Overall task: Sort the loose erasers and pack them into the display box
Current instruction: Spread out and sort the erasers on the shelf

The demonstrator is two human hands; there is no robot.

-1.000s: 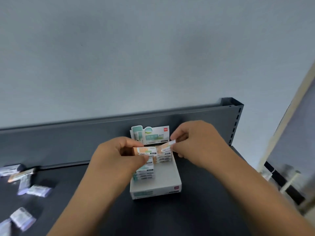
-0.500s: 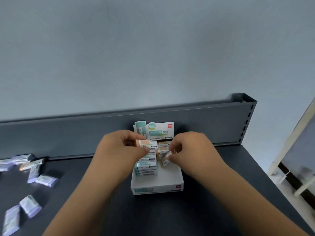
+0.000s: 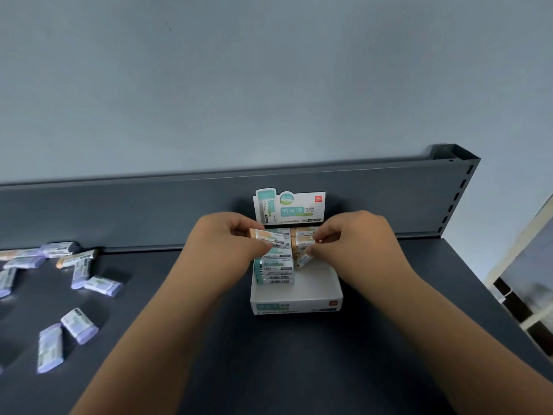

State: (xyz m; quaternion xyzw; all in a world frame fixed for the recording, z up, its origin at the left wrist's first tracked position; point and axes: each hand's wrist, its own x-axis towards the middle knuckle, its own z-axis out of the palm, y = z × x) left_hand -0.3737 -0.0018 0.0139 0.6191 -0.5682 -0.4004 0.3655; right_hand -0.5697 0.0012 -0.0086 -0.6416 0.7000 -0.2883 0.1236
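Over the box (image 3: 299, 298), the left hand (image 3: 227, 244) pinches an orange eraser (image 3: 266, 236) above its left row, seemingly kept ready, while the right hand (image 3: 356, 238) pinches a second eraser (image 3: 303, 259), tilted, probably to slot into its right row; loose erasers (image 3: 79, 324) lie well left of it.

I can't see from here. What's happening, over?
Left grip pinches orange eraser. Right grip pinches second eraser at box. Loose erasers lie left.

View: head-worn, wide-angle.
Faces: forward and down at the dark shelf (image 3: 299, 369), wall (image 3: 269, 85) beyond.
Centre: display box (image 3: 299, 298), close below.
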